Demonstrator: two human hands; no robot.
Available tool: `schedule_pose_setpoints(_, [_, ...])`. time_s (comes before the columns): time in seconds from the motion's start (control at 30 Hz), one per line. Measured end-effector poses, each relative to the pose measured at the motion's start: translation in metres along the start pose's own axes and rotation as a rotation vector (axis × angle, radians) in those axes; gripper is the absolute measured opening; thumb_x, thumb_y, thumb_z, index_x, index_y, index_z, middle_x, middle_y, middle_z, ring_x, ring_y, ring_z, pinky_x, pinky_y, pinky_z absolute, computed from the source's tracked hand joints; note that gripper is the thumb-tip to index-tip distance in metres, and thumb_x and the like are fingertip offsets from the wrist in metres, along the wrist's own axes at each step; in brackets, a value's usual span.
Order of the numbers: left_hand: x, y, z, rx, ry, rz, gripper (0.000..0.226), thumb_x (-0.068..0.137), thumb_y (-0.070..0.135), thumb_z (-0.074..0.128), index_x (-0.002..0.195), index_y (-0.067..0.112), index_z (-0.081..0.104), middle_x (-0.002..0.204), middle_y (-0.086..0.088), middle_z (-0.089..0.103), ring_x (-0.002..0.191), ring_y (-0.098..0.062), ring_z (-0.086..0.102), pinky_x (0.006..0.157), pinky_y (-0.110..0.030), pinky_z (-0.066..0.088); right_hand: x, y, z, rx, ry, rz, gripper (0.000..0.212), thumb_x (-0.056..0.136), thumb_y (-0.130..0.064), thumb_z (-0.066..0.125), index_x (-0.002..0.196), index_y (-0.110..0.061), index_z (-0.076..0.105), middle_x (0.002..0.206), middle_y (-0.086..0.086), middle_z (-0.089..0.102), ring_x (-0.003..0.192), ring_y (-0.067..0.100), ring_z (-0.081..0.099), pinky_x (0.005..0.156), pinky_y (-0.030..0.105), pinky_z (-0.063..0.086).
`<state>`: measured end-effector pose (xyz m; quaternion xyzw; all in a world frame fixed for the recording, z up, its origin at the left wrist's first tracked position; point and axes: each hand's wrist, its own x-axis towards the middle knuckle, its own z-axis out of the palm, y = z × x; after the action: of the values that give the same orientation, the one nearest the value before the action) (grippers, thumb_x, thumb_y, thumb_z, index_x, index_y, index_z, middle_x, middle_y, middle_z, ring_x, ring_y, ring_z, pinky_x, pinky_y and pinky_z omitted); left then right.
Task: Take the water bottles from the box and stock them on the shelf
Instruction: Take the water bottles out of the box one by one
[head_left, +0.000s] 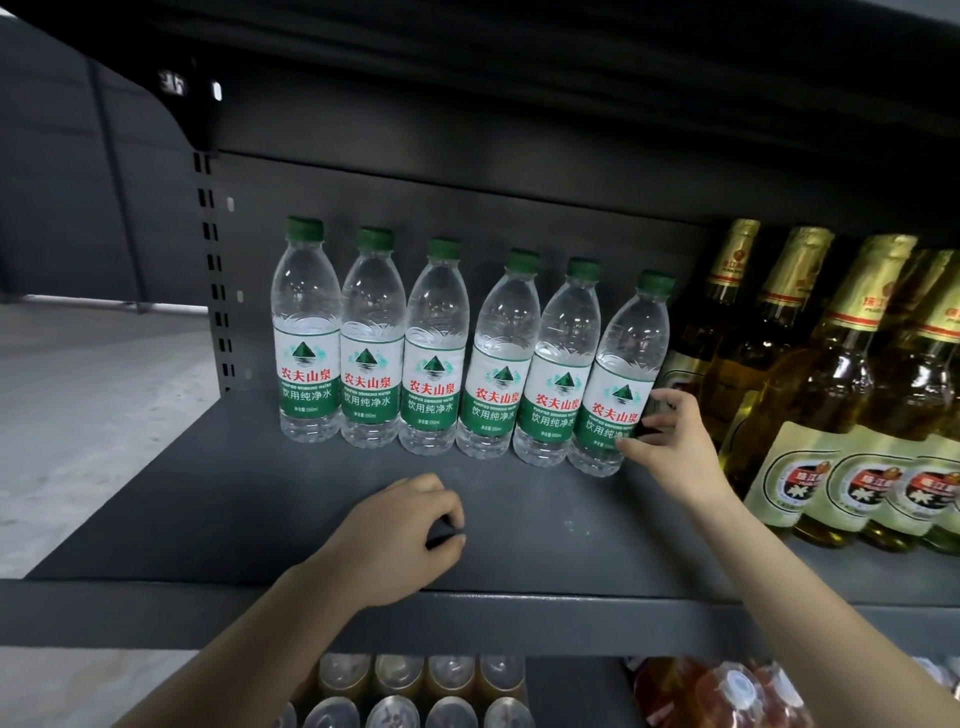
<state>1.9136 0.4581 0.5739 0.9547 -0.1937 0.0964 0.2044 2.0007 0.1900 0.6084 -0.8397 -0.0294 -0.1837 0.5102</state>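
Several clear water bottles with green caps and green-and-white labels stand upright in a row at the back of the dark grey shelf (208, 493). My right hand (670, 441) grips the lower label of the rightmost water bottle (621, 384), fingers and thumb curled round its right side. My left hand (415, 530) hovers over the front middle of the shelf board with fingers loosely curled, holding nothing. The box is out of view.
Tall amber beer bottles (841, 395) with gold foil necks crowd the shelf right of the water row, close to my right hand. On the shelf below stand canned drinks (415, 696) and a reddish packaged item (711, 696). Grey floor lies to the left.
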Motion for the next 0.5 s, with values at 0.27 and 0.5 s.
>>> schedule_pose_setpoints(0.27, [-0.008, 0.015, -0.013, 0.138, -0.097, 0.044, 0.021, 0.092, 0.03, 0.047, 0.108, 0.025, 0.058, 0.113, 0.007, 0.055, 0.106, -0.013, 0.051, 0.086, -0.027, 0.041, -0.04, -0.008, 0.002, -0.094, -0.147, 0.054, 0.044, 0.078, -0.003, 0.07, 0.112, -0.016, 0.046, 0.09, 0.001, 0.053, 0.09, 0.022, 0.056, 0.079, 0.03, 0.043])
schedule_pose_setpoints(0.5, [-0.035, 0.031, -0.018, 0.081, -0.042, 0.076, 0.014, 0.091, 0.029, 0.048, 0.097, 0.027, 0.06, 0.101, 0.011, 0.058, 0.095, -0.01, 0.057, 0.077, -0.026, 0.045, -0.091, -0.016, -0.002, -0.141, -0.124, -0.057, 0.026, 0.082, 0.001, 0.063, 0.09, -0.022, 0.053, 0.076, -0.002, 0.057, 0.07, 0.013, 0.054, 0.071, 0.019, 0.042])
